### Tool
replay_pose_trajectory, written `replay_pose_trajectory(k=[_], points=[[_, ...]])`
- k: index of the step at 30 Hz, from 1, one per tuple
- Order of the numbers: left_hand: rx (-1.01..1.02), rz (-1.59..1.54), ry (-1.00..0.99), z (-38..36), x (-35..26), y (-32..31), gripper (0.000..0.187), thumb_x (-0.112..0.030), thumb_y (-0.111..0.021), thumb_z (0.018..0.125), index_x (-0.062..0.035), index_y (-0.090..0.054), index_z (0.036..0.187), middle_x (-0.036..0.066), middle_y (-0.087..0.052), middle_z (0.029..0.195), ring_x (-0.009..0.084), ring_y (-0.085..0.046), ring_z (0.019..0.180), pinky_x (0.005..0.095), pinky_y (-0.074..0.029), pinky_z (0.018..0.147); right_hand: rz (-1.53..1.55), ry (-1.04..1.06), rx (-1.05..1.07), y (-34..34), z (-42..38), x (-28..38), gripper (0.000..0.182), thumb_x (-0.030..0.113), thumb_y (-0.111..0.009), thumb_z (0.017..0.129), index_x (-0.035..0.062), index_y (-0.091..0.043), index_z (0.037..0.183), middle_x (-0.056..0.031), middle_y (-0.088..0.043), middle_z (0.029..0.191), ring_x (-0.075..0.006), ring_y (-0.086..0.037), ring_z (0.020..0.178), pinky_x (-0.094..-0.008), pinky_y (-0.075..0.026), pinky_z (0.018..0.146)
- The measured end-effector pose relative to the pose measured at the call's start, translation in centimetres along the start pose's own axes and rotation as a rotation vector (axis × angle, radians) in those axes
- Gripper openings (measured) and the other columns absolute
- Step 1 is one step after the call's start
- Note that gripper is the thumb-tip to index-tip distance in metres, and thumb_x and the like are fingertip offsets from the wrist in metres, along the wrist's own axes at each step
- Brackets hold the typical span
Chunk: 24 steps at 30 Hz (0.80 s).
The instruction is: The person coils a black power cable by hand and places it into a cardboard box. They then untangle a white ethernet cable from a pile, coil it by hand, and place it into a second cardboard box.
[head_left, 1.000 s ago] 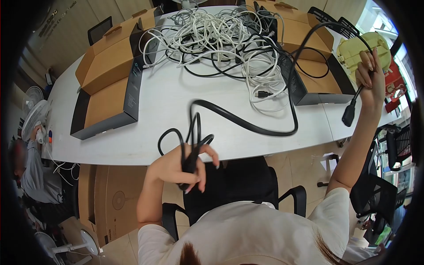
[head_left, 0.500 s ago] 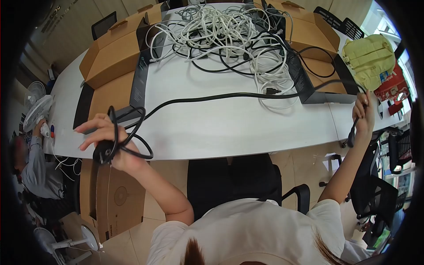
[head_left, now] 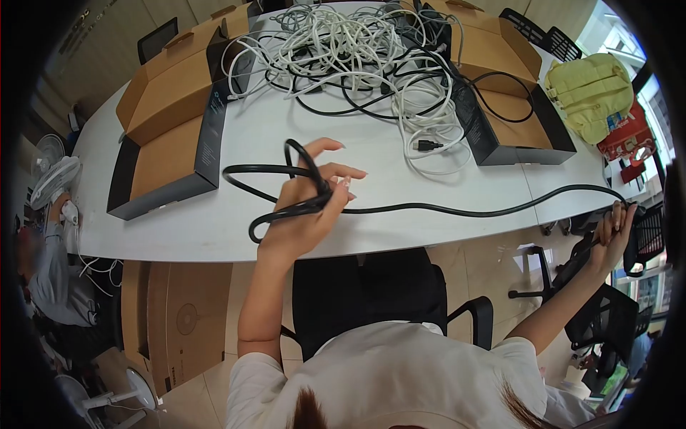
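My left hand (head_left: 304,207) is over the near part of the table, with loops of a black cable (head_left: 443,208) around it and its thumb and fingers closed on the cable. From there the cable runs right, across the table, to my right hand (head_left: 611,232), which grips it beyond the table's front edge. Behind my hands lies a tangled heap of white cables (head_left: 343,50), with black cables mixed in. A black connector (head_left: 427,145) rests at the heap's near right side.
Open cardboard boxes stand left (head_left: 168,161) and right (head_left: 525,136) on the white table (head_left: 386,239). A yellow bag (head_left: 593,93) is at the right. A black chair (head_left: 368,289) is before me. At far left, a co-worker's hand (head_left: 59,206) is near a white fan (head_left: 56,180).
My left hand has moved right and up with the looped cable. My right hand has moved down and to the right. The cable between them now crosses the table lower.
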State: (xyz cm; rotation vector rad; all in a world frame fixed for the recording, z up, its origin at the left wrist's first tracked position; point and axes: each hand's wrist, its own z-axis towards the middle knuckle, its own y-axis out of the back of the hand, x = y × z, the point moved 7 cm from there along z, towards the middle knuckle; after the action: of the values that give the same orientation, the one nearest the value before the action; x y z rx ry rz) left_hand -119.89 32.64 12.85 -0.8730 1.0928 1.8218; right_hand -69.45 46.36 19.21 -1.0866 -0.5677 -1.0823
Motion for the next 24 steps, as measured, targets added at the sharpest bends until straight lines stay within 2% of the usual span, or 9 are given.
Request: replay_pose_trajectory(k=[3, 6, 9, 13, 14, 17, 19, 21, 24], points=[[0.148, 0.238, 0.096, 0.1, -0.4, -1.3, 0.036, -0.012, -0.05, 0.089, 0.0004, -0.037, 0.12, 0.013, -0.063, 0.095, 0.0208, -0.063, 0.065, 0.0307, -0.047, 0.061, 0.009, 0.061, 0.095, -1.6, 1.0, 1.9, 0.036, 0.029, -0.037, 0.1, -0.0002, -0.046, 0.082, 0.0, -0.033, 0.059, -0.0039, -0.019, 0.038, -0.0199, -0.017, 0.034], [0.288, 0.421, 0.209, -0.1, -0.8, -2.3, 0.042, -0.019, -0.052, 0.087, -0.0076, -0.036, 0.124, 0.01, -0.064, 0.077, 0.0249, -0.063, 0.064, 0.0346, -0.048, 0.063, -0.101, 0.109, -0.005, -4.6, 1.4, 3.8, 0.034, 0.028, -0.038, 0.099, 0.0061, -0.042, 0.074, 0.0012, -0.036, 0.061, -0.0032, -0.018, 0.037, -0.0194, -0.016, 0.034], [0.528, 0.47, 0.269, -1.5, 0.5, -4.0, 0.045, -0.027, -0.049, 0.087, -0.0135, -0.035, 0.128, 0.008, -0.062, 0.072, 0.0233, -0.061, 0.06, 0.0347, -0.047, 0.06, -0.006, 0.09, 0.257, -4.6, 4.2, 4.7, 0.032, 0.027, -0.04, 0.099, 0.0042, -0.047, 0.077, 0.0025, -0.031, 0.057, -0.0017, -0.017, 0.038, -0.0188, -0.016, 0.034], [0.93, 0.124, 0.512, -4.0, -0.4, -5.7, 0.041, -0.028, -0.047, 0.09, -0.015, -0.036, 0.127, 0.005, -0.059, 0.065, 0.0133, -0.06, 0.055, 0.0253, -0.046, 0.052, -0.082, 0.142, -0.103, -10.3, 4.7, 5.7, 0.033, 0.027, -0.043, 0.098, 0.0068, -0.044, 0.072, 0.0028, -0.029, 0.055, -0.0029, -0.016, 0.037, -0.0185, -0.017, 0.036], [0.978, 0.009, 0.464, -4.7, 0.3, -6.3, 0.05, -0.043, -0.053, 0.088, -0.0135, -0.037, 0.126, 0.005, -0.059, 0.064, 0.0133, -0.059, 0.053, 0.0235, -0.045, 0.048, -0.053, 0.061, 0.162, -11.8, 6.0, 4.9, 0.031, 0.026, -0.046, 0.097, 0.008, -0.044, 0.072, 0.0036, -0.028, 0.053, -0.0025, -0.017, 0.036, -0.018, -0.018, 0.035], [1.262, -0.724, 0.503, -7.1, -0.5, -7.6, 0.091, -0.065, -0.067, 0.066, -0.0032, -0.036, 0.125, 0.006, -0.057, 0.062, 0.0129, -0.058, 0.049, 0.0221, -0.044, 0.044, 0.03, 0.035, 0.269, -14.7, 8.0, 3.1, 0.027, 0.024, -0.044, 0.098, 0.0056, -0.047, 0.078, 0.0052, -0.034, 0.059, -0.0005, -0.019, 0.038, -0.018, -0.015, 0.033], [1.435, -0.934, 0.299, -7.4, -3.3, -7.2, 0.086, -0.057, -0.071, 0.069, 0.0006, -0.037, 0.123, 0.007, -0.057, 0.062, 0.0125, -0.057, 0.049, 0.0218, -0.045, 0.045, 0.042, -0.019, 0.377, -17.1, 8.9, 1.3, 0.027, 0.023, -0.044, 0.097, 0.0061, -0.044, 0.077, 0.004, -0.037, 0.063, -0.0007, -0.02, 0.038, -0.0174, -0.016, 0.033], [1.621, -1.167, 0.109, -8.0, -4.9, -6.2, 0.075, -0.027, -0.08, 0.068, 0.0103, -0.036, 0.116, 0.006, -0.059, 0.057, 0.0097, -0.056, 0.047, 0.0211, -0.041, 0.041, 0.107, -0.13, 0.423, -18.6, 9.4, -1.2, 0.029, 0.026, -0.046, 0.097, 0.0091, -0.044, 0.074, 0.0047, -0.039, 0.063, -0.0008, -0.021, 0.037, -0.0179, -0.015, 0.033], [1.492, -1.432, -0.593, -5.8, -10.0, -1.5, 0.049, -0.012, -0.068, 0.075, 0.004, -0.038, 0.111, 0.011, -0.059, 0.068, 0.0149, -0.057, 0.048, 0.0265, -0.045, 0.044, 0.008, -0.196, 0.472, -20.1, 9.4, -5.6, 0.031, 0.03, -0.048, 0.095, 0.0127, -0.044, 0.071, 0.0059, -0.04, 0.059, -0.0014, -0.021, 0.035, -0.0192, -0.014, 0.033]])
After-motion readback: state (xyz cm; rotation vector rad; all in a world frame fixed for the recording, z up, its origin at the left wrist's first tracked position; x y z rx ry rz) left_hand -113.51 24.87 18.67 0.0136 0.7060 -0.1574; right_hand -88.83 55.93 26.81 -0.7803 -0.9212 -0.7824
